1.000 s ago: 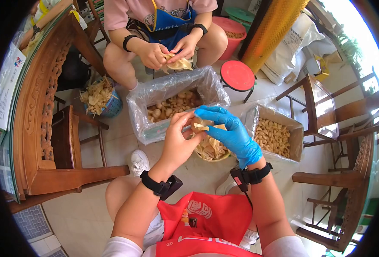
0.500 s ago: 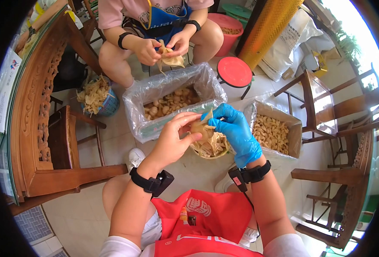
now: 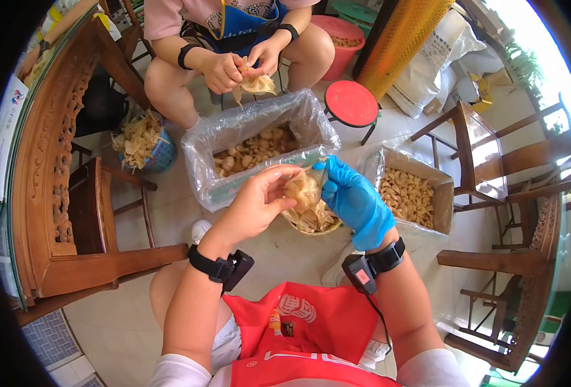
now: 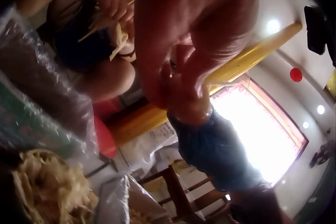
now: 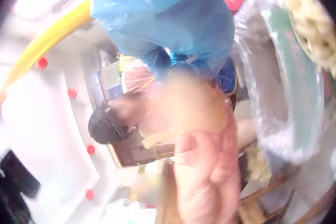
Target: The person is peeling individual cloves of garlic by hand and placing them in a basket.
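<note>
Between my two hands is a garlic bulb in pale, papery skin, held above a basket of garlic skins. My bare left hand grips the bulb from the left with fingers and thumb. From the right, my blue-gloved right hand pinches a translucent flap of its skin. The bulb appears blurred in the right wrist view, close under the glove. In the left wrist view the bulb is partly hidden by my left fingers.
A plastic-lined box of garlic bulbs lies ahead, a lined box of cloves to the right. Opposite, a seated person's hands handle garlic skin. A red stool, a blue bucket of skins and wooden chairs stand around.
My right hand has drawn slightly right from the bulb, stretching skin outward. The bulb has turned in my left hand and shows more plainly. The head view has shifted a little.
</note>
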Demonstrator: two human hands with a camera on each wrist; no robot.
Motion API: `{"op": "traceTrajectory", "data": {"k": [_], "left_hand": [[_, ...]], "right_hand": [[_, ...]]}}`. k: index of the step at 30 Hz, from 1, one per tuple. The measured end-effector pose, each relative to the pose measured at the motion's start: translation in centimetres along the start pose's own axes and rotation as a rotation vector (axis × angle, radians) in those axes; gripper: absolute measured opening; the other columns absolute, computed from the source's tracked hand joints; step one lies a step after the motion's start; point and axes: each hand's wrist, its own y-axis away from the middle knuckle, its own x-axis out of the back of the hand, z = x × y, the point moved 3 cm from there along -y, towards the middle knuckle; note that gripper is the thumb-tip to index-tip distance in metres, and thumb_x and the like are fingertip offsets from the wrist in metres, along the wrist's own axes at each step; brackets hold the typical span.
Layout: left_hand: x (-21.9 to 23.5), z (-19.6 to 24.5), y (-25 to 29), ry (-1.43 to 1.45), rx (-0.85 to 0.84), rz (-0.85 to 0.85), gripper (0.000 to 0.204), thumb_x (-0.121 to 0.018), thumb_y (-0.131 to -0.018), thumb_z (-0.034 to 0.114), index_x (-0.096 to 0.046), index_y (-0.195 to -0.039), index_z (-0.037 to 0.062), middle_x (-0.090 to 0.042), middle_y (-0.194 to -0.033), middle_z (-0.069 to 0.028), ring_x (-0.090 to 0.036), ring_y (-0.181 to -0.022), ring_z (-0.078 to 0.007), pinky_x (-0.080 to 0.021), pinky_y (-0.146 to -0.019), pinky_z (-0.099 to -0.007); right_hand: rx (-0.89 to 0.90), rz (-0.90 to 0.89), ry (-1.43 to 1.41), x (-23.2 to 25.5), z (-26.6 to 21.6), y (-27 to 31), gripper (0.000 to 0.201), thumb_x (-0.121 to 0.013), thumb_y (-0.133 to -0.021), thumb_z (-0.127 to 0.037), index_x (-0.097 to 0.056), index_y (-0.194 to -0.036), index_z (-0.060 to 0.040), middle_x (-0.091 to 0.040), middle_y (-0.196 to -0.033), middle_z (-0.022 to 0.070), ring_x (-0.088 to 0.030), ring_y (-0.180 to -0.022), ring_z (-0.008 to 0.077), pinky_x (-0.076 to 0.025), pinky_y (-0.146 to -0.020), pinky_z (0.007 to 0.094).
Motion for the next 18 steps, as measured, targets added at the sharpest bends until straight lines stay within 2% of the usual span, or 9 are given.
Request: {"op": "traceTrajectory", "data": {"k": [1,3,6,7,9,10,12,16,18], "left_hand": [[-0.1,-0.4,0.0,0.122,0.067,0.029,0.047,-0.060,-0.080,-0.007,-0.046,-0.124,-0.0013,-0.050,-0.122,-0.0073,-0.052,-0.109,-0.0165,-0.043,-0.095,-0.0295],[-0.2,-0.6,0.0,0.111,0.076,0.037,0.047,-0.060,-0.080,-0.008,-0.046,-0.124,-0.0012,-0.051,-0.121,-0.0070,-0.053,-0.108,-0.0161,-0.044,-0.094,-0.0294],[-0.3,-0.7,-0.2,0.095,0.081,0.061,0.047,-0.059,-0.080,-0.009,-0.045,-0.123,-0.0004,-0.051,-0.121,-0.0074,-0.053,-0.109,-0.0166,-0.044,-0.094,-0.0299],[-0.3,-0.7,-0.2,0.091,0.077,0.079,0.047,-0.059,-0.079,-0.009,-0.045,-0.123,0.0004,-0.051,-0.122,-0.0082,-0.052,-0.110,-0.0173,-0.043,-0.095,-0.0304],[-0.5,-0.4,-0.2,0.016,0.030,0.103,0.050,-0.059,-0.079,-0.009,-0.044,-0.125,0.0026,-0.050,-0.123,-0.0095,-0.051,-0.112,-0.0184,-0.042,-0.096,-0.0312],[-0.5,-0.1,-0.1,-0.058,-0.018,0.127,0.053,-0.059,-0.079,-0.009,-0.042,-0.127,0.0049,-0.049,-0.124,-0.0108,-0.050,-0.114,-0.0194,-0.042,-0.097,-0.0320],[-0.5,-0.1,0.0,-0.056,0.000,0.124,0.056,-0.060,-0.079,-0.009,-0.039,-0.129,0.0070,-0.048,-0.125,-0.0117,-0.049,-0.115,-0.0203,-0.041,-0.097,-0.0328],[-0.6,0.0,0.0,-0.099,0.003,0.074,0.058,-0.061,-0.081,-0.004,-0.035,-0.131,0.0100,-0.047,-0.126,-0.0130,-0.050,-0.114,-0.0208,-0.042,-0.096,-0.0337],[-0.6,0.1,0.0,-0.068,0.032,0.134,0.055,-0.062,-0.083,0.001,-0.036,-0.130,0.0078,-0.048,-0.124,-0.0143,-0.052,-0.110,-0.0194,-0.044,-0.092,-0.0322]], "right_hand": [[0.000,0.002,0.001,-0.1,-0.1,0.1,0.014,-0.053,-0.091,-0.017,-0.061,-0.097,-0.0071,-0.058,-0.082,-0.0022,-0.051,-0.069,0.0064,-0.043,-0.065,0.0220],[0.060,0.071,0.298,-0.6,-0.6,0.4,0.017,-0.053,-0.092,-0.019,-0.061,-0.101,-0.0069,-0.058,-0.085,-0.0016,-0.047,-0.066,0.0058,-0.042,-0.065,0.0214],[0.101,0.227,0.348,-0.9,-0.8,0.1,0.016,-0.058,-0.089,-0.020,-0.061,-0.097,-0.0064,-0.058,-0.083,-0.0017,-0.051,-0.071,0.0057,-0.043,-0.067,0.0216],[0.102,0.227,0.348,-1.6,-0.9,0.0,0.016,-0.058,-0.089,-0.020,-0.061,-0.097,-0.0064,-0.058,-0.083,-0.0017,-0.051,-0.071,0.0057,-0.043,-0.067,0.0216],[0.156,0.361,0.662,-3.0,-1.5,0.3,0.016,-0.062,-0.086,-0.017,-0.063,-0.095,-0.0050,-0.060,-0.082,-0.0008,-0.054,-0.076,0.0068,-0.045,-0.070,0.0240],[0.156,0.361,0.662,-2.9,-1.4,0.3,0.016,-0.062,-0.086,-0.017,-0.063,-0.095,-0.0050,-0.060,-0.082,-0.0008,-0.054,-0.076,0.0068,-0.045,-0.070,0.0240],[0.107,0.213,0.878,-3.0,-0.8,0.4,0.017,-0.063,-0.085,-0.015,-0.063,-0.096,-0.0025,-0.062,-0.086,0.0007,-0.056,-0.080,0.0089,-0.047,-0.070,0.0273],[0.183,0.257,0.870,-2.1,-0.2,0.3,0.016,-0.064,-0.081,-0.008,-0.062,-0.096,-0.0020,-0.062,-0.084,0.0044,-0.058,-0.075,0.0147,-0.048,-0.067,0.0291],[0.497,0.213,1.311,-2.1,-0.6,0.4,0.019,-0.062,-0.077,-0.002,-0.061,-0.096,-0.0028,-0.061,-0.081,0.0099,-0.059,-0.071,0.0228,-0.047,-0.065,0.0298]]}}
